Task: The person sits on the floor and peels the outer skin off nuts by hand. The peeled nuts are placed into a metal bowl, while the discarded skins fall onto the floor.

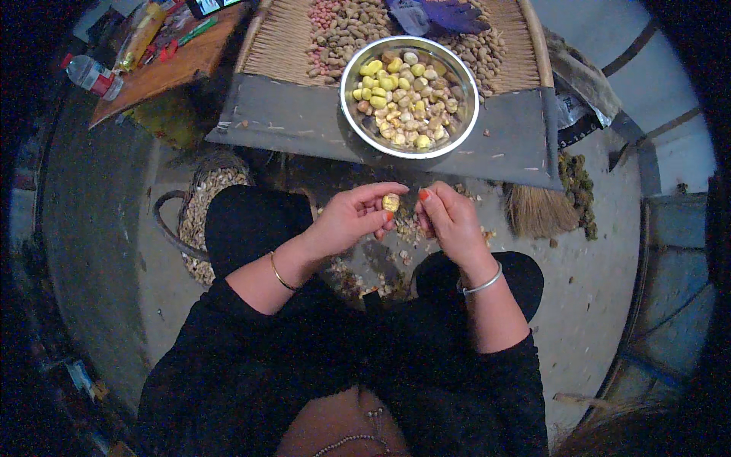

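Between the thumb and fingers of my left hand (360, 214) is a yellow chestnut kernel (391, 203) with brown patches of skin. My right hand (448, 220) is just to the right of it, thumb pressed against bent fingers; whether anything small is pinched there cannot be told. Beyond both hands, a round stainless steel bowl (344, 114) rests on the near edge of a woven tray. Inside it lie many chestnut kernels (408, 108), some bright yellow, others brownish.
Unshelled peanuts (354, 28), pinkish kernels (320, 34) and a purple glove (451, 17) lie on the woven tray (274, 43). A handled basket (194, 228) of shells stands at left, a straw broom (537, 211) at right. Shell scraps (405, 228) litter the floor. A plastic bottle (94, 77) lies upper left.
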Demonstrator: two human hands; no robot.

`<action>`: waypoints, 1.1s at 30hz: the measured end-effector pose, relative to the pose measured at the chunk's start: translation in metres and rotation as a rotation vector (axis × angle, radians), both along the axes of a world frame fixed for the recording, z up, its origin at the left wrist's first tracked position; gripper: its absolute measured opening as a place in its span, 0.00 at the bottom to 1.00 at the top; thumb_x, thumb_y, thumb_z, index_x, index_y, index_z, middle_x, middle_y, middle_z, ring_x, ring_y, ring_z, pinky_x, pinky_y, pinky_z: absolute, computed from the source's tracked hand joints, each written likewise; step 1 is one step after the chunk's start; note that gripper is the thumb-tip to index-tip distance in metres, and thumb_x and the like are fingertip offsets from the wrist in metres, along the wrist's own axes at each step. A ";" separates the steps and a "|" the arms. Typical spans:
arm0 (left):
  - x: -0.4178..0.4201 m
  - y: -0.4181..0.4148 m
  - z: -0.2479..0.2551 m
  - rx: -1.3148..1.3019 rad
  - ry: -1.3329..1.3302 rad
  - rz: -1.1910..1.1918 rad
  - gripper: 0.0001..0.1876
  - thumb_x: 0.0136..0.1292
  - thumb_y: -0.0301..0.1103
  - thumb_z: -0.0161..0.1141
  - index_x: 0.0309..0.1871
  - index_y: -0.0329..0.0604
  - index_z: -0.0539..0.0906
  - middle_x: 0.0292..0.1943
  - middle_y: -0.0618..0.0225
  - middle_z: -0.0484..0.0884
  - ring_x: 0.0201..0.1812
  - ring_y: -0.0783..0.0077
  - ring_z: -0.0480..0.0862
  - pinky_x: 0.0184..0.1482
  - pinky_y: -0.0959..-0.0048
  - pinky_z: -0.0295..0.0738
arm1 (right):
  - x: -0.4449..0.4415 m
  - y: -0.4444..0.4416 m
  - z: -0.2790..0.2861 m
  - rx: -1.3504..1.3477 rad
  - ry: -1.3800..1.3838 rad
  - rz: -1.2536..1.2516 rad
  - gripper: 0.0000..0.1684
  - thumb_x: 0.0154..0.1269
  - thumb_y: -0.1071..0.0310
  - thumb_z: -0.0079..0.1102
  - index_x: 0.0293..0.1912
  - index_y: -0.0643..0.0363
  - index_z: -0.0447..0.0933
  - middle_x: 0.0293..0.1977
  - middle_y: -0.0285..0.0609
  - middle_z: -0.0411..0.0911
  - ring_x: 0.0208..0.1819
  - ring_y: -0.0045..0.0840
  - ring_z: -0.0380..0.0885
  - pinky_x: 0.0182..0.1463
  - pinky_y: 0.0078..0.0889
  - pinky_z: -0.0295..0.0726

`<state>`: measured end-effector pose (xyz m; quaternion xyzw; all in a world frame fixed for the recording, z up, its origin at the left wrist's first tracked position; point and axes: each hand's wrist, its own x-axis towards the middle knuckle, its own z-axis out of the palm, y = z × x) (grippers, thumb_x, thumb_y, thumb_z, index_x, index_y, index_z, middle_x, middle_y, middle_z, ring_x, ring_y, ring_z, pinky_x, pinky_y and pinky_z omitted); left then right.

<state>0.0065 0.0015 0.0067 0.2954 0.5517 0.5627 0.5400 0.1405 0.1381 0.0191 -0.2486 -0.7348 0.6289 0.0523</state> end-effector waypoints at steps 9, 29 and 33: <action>0.008 0.001 -0.006 0.117 0.371 -0.015 0.21 0.55 0.25 0.55 0.54 0.41 0.73 0.30 0.78 0.76 0.28 0.88 0.70 0.33 0.86 0.68 | -0.008 -0.012 -0.015 -0.092 0.058 -0.009 0.08 0.59 0.68 0.55 0.36 0.61 0.69 0.24 0.30 0.71 0.24 0.10 0.68 0.26 0.13 0.68; 0.003 -0.003 -0.009 0.039 -0.013 0.058 0.21 0.57 0.24 0.53 0.55 0.41 0.71 0.33 0.72 0.77 0.30 0.84 0.74 0.34 0.83 0.72 | -0.004 -0.007 -0.013 -0.203 0.217 -0.094 0.07 0.62 0.68 0.50 0.33 0.62 0.70 0.18 0.32 0.69 0.21 0.14 0.67 0.25 0.17 0.69; 0.005 -0.003 -0.008 0.038 0.113 0.028 0.21 0.57 0.24 0.53 0.56 0.42 0.72 0.32 0.75 0.76 0.30 0.86 0.72 0.33 0.85 0.70 | -0.007 -0.012 -0.012 -0.092 0.209 -0.105 0.06 0.58 0.69 0.54 0.33 0.62 0.71 0.19 0.32 0.69 0.23 0.13 0.66 0.27 0.17 0.68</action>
